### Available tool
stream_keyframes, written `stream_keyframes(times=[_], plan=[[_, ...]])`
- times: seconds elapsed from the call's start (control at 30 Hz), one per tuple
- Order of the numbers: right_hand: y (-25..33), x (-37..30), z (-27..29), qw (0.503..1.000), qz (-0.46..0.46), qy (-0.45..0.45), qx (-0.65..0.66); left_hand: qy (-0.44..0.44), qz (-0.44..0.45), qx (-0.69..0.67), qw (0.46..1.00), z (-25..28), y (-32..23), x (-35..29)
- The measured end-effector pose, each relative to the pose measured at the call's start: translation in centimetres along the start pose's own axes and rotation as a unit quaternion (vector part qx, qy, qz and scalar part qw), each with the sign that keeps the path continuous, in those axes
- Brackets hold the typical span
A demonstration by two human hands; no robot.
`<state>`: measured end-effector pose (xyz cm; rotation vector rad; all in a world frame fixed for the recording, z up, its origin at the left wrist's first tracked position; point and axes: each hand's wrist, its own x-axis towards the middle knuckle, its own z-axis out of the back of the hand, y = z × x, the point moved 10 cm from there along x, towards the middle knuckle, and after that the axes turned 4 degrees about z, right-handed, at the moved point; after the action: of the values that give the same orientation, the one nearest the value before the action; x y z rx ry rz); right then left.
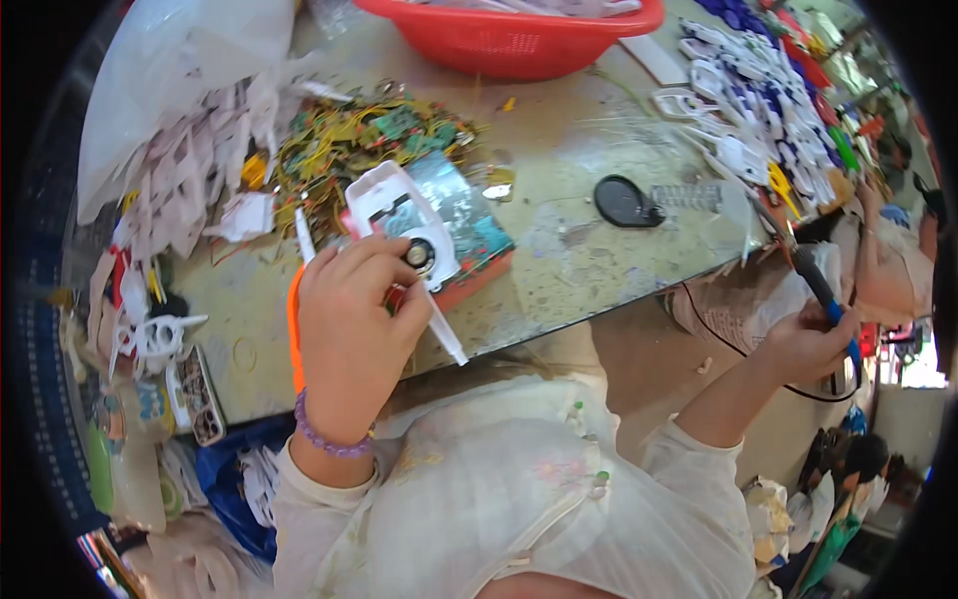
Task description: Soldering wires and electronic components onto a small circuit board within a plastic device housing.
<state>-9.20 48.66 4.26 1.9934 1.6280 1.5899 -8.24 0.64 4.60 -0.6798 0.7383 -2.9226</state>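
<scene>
My left hand, with a purple bead bracelet at its wrist, is closed at the near end of a white plastic housing. Its fingertips press by a small round black-and-silver part set in the housing. Under the housing sits a box with a printed top. A white tapered piece sticks out below that hand. Off the table's right edge, my right hand grips a soldering iron by its blue handle, the tip pointing up and left near the edge.
A tangle of yellow wires and green circuit boards lies behind the box. A black dish and a wire coil stand near the right edge. White parts pile up beyond. A red basin is at the back.
</scene>
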Motion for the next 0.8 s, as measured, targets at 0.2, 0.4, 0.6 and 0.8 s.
stream_keyframes(times=[0.2, 0.4, 0.6, 0.8], plan=[[-2.6, 2.6, -6.4, 0.987, -0.106, 0.123, 0.0, 0.011, 0.01, -0.01, 1.0, -0.3, -0.1, 0.0], [-7.0, -4.6, -13.0, 0.924, -0.152, 0.348, -0.048, 0.012, -0.012, -0.047, 0.999, -0.3, 0.3, -0.1], [-7.6, -13.7, -6.6, 0.955, -0.166, 0.24, -0.06, -0.029, -0.046, -0.039, 0.998, 0.0, 0.2, -0.3], [10.7, -33.0, -12.7, 0.634, -0.015, 0.759, 0.147, -0.027, -0.045, -0.035, 0.998, 0.4, 1.0, -0.6]])
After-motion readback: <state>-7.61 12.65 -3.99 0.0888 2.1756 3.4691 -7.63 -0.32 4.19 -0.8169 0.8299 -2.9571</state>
